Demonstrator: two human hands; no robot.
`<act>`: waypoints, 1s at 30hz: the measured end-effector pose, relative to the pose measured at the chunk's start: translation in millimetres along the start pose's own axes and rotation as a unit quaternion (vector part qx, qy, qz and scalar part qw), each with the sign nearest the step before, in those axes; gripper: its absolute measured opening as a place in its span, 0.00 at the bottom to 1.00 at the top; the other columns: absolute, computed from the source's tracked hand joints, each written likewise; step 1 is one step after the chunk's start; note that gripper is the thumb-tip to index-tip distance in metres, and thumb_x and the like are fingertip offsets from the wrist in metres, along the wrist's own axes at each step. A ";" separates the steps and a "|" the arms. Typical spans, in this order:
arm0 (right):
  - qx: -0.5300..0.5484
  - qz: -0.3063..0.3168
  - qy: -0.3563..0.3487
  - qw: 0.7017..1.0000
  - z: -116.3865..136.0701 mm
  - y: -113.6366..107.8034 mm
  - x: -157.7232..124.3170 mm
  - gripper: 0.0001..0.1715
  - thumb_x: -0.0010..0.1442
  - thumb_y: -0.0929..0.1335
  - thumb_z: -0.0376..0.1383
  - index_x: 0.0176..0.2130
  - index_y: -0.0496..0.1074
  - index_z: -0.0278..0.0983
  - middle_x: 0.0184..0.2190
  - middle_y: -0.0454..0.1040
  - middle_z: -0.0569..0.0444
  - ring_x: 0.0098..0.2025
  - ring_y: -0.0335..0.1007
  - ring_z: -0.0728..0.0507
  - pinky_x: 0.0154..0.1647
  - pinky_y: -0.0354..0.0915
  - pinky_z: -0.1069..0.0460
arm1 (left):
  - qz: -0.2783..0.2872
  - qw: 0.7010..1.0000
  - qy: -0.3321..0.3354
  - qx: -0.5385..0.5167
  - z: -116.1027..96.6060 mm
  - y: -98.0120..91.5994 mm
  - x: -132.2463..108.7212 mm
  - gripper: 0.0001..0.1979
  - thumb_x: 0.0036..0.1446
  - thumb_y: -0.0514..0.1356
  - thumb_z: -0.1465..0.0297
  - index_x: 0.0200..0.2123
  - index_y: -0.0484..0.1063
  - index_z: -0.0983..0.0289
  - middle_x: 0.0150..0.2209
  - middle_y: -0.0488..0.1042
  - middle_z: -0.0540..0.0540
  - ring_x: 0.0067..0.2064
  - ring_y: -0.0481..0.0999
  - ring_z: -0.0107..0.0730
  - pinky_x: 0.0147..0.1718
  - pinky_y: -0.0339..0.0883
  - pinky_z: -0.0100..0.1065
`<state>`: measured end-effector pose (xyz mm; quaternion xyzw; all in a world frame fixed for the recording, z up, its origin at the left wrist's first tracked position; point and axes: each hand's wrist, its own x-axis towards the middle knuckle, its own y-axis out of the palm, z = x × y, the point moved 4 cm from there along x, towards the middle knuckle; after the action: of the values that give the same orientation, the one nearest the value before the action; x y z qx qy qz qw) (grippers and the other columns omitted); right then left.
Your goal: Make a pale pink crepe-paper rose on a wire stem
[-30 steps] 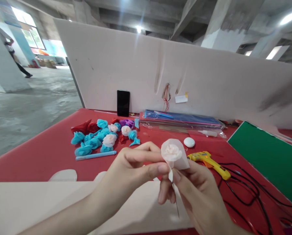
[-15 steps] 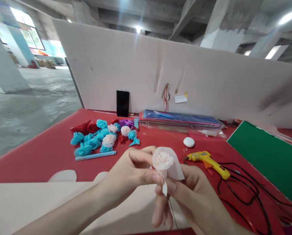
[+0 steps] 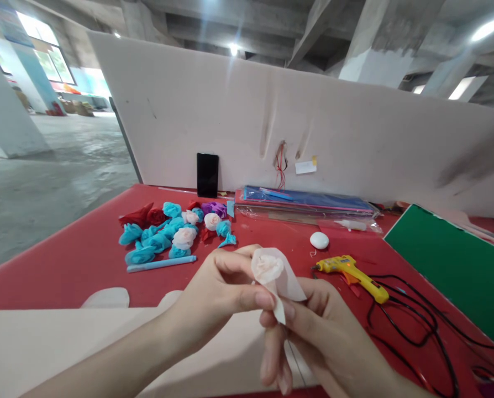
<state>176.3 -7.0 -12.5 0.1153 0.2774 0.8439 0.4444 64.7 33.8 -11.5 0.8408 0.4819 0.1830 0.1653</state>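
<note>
Between my hands is a pale pink paper flower (image 3: 272, 268), a rolled centre with a petal wrapped partly round it. My left hand (image 3: 230, 287) pinches its left side and base between thumb and fingers. From below and to the right, my right hand (image 3: 313, 320) grips the flower's base and the petal's lower edge, its thumb against the paper. Part of the base is hidden by my fingers. Under my hands lies a large pale sheet (image 3: 197, 359). Cut pale petal pieces (image 3: 108, 298) rest just beyond its edge.
Finished blue paper flowers (image 3: 158, 241), with pink, red and purple ones, are heaped at left beside a blue pen (image 3: 162, 263). On the right sit a yellow glue gun (image 3: 355, 276) with a black cord, a white oval object (image 3: 319, 240) and a green board (image 3: 454, 271). A phone (image 3: 208, 175) leans behind.
The flower has shifted slightly left and tilted in my fingers. Its loose petal now sits a little closer round the centre. Both hands keep their grip.
</note>
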 end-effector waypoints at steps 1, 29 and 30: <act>0.001 -0.004 -0.005 1.000 1.2 0.3 -0.6 0.18 0.61 0.76 0.45 0.30 0.76 0.34 0.18 0.77 0.56 0.17 0.65 0.56 0.22 0.64 0.64 | -0.006 1.000 0.003 0.000 0.0 -0.4 1.0 0.16 0.37 0.82 0.58 0.19 0.83 0.61 0.29 0.74 0.51 0.33 0.75 0.30 0.34 0.72 0.27; -0.292 -0.202 -0.091 0.930 15.1 2.2 -15.5 0.15 0.59 0.75 0.46 0.30 0.81 0.37 0.28 0.85 0.49 0.29 0.82 0.42 0.30 0.73 0.52 | -0.015 0.998 0.047 -0.029 -3.1 11.8 -13.7 0.09 0.52 0.76 0.65 0.25 0.84 0.63 0.33 0.72 0.49 0.19 0.70 0.16 0.19 0.74 0.23; -0.289 -0.201 -0.097 0.931 14.8 1.9 -15.2 0.14 0.59 0.75 0.45 0.30 0.81 0.37 0.28 0.85 0.49 0.29 0.82 0.42 0.30 0.73 0.52 | -0.020 0.998 0.050 -0.026 -3.6 11.9 -14.6 0.10 0.53 0.75 0.65 0.24 0.84 0.63 0.33 0.72 0.49 0.19 0.70 0.16 0.19 0.74 0.23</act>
<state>190.3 -14.8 1.5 0.0051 -0.0060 0.7655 0.6433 65.1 15.7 -5.1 0.8160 0.5018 0.2339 0.1664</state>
